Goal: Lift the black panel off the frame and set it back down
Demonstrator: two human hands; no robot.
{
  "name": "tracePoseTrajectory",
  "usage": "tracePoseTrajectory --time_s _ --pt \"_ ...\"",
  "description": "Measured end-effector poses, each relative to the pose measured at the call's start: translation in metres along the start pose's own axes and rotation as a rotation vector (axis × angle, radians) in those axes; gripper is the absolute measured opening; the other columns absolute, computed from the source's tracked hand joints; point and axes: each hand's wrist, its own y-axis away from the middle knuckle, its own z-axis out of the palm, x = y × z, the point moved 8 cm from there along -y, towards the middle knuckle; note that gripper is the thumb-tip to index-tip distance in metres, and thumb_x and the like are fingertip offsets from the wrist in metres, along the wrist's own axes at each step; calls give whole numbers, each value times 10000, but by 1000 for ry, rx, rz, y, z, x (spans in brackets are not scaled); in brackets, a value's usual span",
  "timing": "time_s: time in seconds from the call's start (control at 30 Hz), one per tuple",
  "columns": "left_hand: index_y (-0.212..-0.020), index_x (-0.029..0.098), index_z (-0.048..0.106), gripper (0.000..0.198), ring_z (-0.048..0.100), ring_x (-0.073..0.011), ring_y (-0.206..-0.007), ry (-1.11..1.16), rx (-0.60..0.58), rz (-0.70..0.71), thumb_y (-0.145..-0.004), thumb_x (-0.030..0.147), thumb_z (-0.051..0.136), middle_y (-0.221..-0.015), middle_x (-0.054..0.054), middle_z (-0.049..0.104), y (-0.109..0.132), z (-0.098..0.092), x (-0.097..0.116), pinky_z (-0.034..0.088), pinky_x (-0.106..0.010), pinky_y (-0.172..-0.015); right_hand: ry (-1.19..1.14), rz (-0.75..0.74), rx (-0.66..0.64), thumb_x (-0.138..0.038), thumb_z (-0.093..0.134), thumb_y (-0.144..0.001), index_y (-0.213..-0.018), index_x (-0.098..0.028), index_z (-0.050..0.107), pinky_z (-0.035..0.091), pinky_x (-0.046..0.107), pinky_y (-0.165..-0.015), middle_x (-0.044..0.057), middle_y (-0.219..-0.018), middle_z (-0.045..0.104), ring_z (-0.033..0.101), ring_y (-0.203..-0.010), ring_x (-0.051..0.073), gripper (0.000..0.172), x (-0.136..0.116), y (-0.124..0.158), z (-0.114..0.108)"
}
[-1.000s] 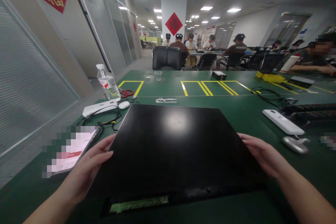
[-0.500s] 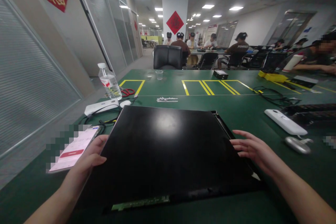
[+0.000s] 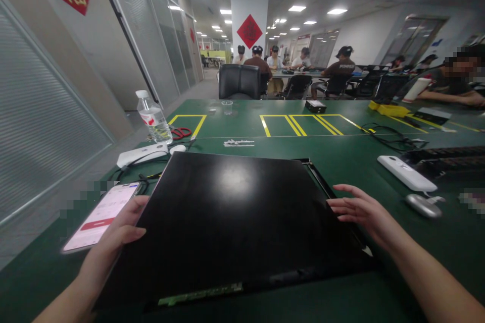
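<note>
A large black flat screen panel lies in front of me, glossy, with a ceiling light reflected in it. A green circuit strip shows along its near edge. Beneath its right side, a dark frame sticks out. My left hand grips the panel's left edge, thumb on top and the other fingers partly hidden. At the right edge, my right hand is open, its fingers stretched out and the fingertips at the frame's rim; whether they press on it I cannot tell.
A lit phone lies by my left hand, with a water bottle, red-handled scissors and cables behind it. On the right are a white device and a silver mouse-shaped object. A plastic cup stands farther back. Several people sit beyond.
The view has shifted slightly. The panel's left edge and my left hand sit a little farther left. My right hand keeps its open shape at the right edge.
</note>
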Motion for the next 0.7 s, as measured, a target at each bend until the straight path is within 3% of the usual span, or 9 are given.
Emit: tracePoseTrajectory --time_s 0.17,0.2,0.27,0.43,0.57,0.7 --pt "-852 220 732 473 687 -321 -933 20 42 -20 -381 184 755 -943 -5 801 13 -3 14 579 -308 -667 -83 -29 -157 -431 639 -769 -1280 -232 471 555 360 -771 138 -1114 740 715 -949 260 574 -1 3 10" --pt "-923 231 729 475 672 -312 -1006 46 71 -2 -447 215 734 -999 2 797 16 -4 16 576 -293 -689 -84 -25 -174 -439 642 -766 -1282 -230 468 556 368 -778 142 -1119 738 714 -953 265 583 0 3 11" --pt "-933 231 722 456 673 -312 -1029 71 73 2 -476 221 724 -1034 -4 794 19 -2 15 581 -298 -704 -71 -7 -176 -442 645 -769 -1275 -227 473 558 369 -776 142 -1103 742 719 -932 261 576 3 2 12" --pt "-910 246 695 454 727 -352 -874 102 21 -68 -463 175 727 -952 -14 800 10 1 -5 602 -452 -734 -28 15 -109 -429 645 -782 -1214 -223 515 563 351 -749 133 -1052 756 725 -886 245 496 7 -3 6" --pt "-777 219 653 512 731 -340 -760 80 7 -88 -306 24 696 -788 -14 790 -4 -2 -19 605 -407 -641 7 -17 -35 -413 653 -780 -1175 -224 548 566 343 -722 124 -1033 760 728 -861 240 450 5 -5 -2" --pt "-802 223 640 469 715 -282 -694 74 -18 -72 -362 63 670 -785 -7 780 -6 3 -26 581 -356 -590 21 -31 7 -402 654 -774 -1137 -220 570 567 336 -697 123 -1008 765 732 -844 242 415 3 -6 -7"
